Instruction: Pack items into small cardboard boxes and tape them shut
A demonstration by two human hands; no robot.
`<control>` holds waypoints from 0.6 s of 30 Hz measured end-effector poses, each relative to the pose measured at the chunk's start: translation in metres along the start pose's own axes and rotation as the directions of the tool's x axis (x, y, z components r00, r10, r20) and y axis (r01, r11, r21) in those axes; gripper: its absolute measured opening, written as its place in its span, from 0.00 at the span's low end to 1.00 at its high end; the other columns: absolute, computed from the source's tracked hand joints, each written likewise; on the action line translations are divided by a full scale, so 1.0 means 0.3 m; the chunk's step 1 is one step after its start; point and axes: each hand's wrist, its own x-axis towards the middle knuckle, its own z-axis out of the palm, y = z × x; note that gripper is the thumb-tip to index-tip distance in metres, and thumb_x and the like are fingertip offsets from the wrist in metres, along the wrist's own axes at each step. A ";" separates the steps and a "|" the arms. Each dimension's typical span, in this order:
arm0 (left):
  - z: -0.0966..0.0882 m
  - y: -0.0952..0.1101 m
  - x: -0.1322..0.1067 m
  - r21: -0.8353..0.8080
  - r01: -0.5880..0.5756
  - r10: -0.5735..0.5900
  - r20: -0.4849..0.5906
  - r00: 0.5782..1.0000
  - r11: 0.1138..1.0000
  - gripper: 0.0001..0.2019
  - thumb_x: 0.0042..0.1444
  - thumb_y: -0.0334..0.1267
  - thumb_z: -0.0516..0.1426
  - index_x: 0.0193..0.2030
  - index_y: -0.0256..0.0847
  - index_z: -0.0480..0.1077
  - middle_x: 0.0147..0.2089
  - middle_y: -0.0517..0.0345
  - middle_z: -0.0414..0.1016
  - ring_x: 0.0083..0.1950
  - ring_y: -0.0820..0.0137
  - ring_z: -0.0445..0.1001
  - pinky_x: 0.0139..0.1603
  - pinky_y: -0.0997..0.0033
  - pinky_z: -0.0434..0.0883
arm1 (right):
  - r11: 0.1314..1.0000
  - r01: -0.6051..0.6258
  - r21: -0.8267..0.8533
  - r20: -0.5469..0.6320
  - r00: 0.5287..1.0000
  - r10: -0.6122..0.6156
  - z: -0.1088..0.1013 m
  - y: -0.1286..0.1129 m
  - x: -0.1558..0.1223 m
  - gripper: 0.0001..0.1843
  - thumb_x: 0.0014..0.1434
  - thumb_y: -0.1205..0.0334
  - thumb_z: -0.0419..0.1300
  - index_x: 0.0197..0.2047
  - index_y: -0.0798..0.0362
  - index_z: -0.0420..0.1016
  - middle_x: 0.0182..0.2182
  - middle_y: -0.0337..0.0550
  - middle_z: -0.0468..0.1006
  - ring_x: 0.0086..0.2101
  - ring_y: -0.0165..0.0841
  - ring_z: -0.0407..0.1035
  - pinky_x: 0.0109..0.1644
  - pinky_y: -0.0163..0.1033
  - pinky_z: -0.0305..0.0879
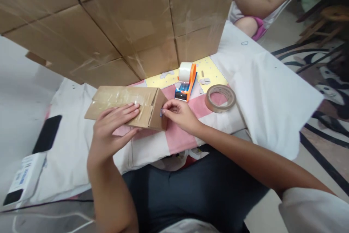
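Observation:
A small cardboard box (120, 96) lies on the covered table, with clear tape along its top. My left hand (116, 120) rests on the box, fingers stretched flat on the top and the thumb apart along the near side. At the box's right end, my right hand (178, 115) is closed in a pinch. A tiny bluish bit shows at its fingertips against the end face, too small to name. Just beyond that hand stands an orange and blue tape dispenser (187, 84) with a clear roll. Right of it lies a roll of brown tape (220, 98).
Stacked taped cartons (131, 18) rise behind the box. A black phone (47, 133) and a white power strip (25, 176) are at the left. Another person's folded arms (259, 4) show at the upper right, and a wooden stool (328, 22) stands beyond.

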 end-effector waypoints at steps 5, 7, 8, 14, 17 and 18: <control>0.005 0.001 -0.008 -0.010 0.007 -0.008 -0.011 1.000 1.000 0.20 0.59 0.41 0.63 0.58 0.51 0.71 0.63 0.66 0.74 0.64 0.56 0.72 0.66 0.49 0.64 | 0.995 0.009 -0.104 0.038 0.999 -0.005 -0.005 0.005 -0.001 0.05 0.56 0.60 0.61 0.33 0.51 0.69 0.31 0.39 0.75 0.34 0.33 0.70 0.41 0.40 0.69; 0.009 -0.001 -0.009 -0.026 0.004 -0.004 -0.015 1.000 1.000 0.20 0.58 0.41 0.63 0.58 0.53 0.71 0.63 0.67 0.74 0.64 0.56 0.72 0.66 0.50 0.65 | 0.973 0.066 -0.219 -0.014 0.997 -0.071 -0.014 0.004 -0.002 0.07 0.57 0.60 0.62 0.38 0.51 0.69 0.39 0.43 0.75 0.42 0.37 0.71 0.48 0.44 0.70; 0.011 -0.003 -0.009 -0.029 0.001 -0.002 -0.021 1.000 1.000 0.20 0.58 0.42 0.63 0.58 0.53 0.72 0.63 0.67 0.75 0.63 0.56 0.73 0.66 0.50 0.65 | 0.952 0.110 -0.286 -0.039 0.991 -0.127 -0.021 0.002 0.000 0.12 0.55 0.60 0.63 0.43 0.51 0.69 0.45 0.46 0.74 0.49 0.40 0.69 0.54 0.48 0.68; 0.027 0.027 0.000 0.007 -0.030 0.031 -0.103 0.994 1.000 0.24 0.55 0.51 0.65 0.57 0.49 0.72 0.60 0.57 0.77 0.64 0.51 0.72 0.71 0.38 0.54 | 0.908 0.246 -0.338 0.191 0.963 -0.190 -0.071 0.016 0.041 0.37 0.60 0.60 0.63 0.69 0.47 0.54 0.66 0.50 0.62 0.66 0.43 0.55 0.70 0.53 0.53; 0.064 0.110 -0.003 0.098 0.026 -0.015 -0.114 0.993 0.995 0.30 0.54 0.56 0.64 0.59 0.45 0.67 0.60 0.51 0.76 0.72 0.46 0.59 0.73 0.31 0.35 | 0.917 0.244 -0.315 0.229 0.957 -0.176 -0.079 0.033 0.057 0.32 0.61 0.60 0.61 0.67 0.50 0.59 0.64 0.51 0.66 0.63 0.43 0.61 0.68 0.50 0.57; 0.086 0.145 -0.005 0.129 0.082 -0.065 -0.131 0.989 0.988 0.33 0.52 0.57 0.65 0.61 0.44 0.65 0.62 0.47 0.73 0.74 0.45 0.54 0.73 0.30 0.33 | 0.915 0.242 -0.322 0.222 0.959 -0.176 -0.079 0.036 0.058 0.31 0.61 0.60 0.61 0.65 0.51 0.61 0.63 0.51 0.67 0.62 0.43 0.62 0.67 0.50 0.58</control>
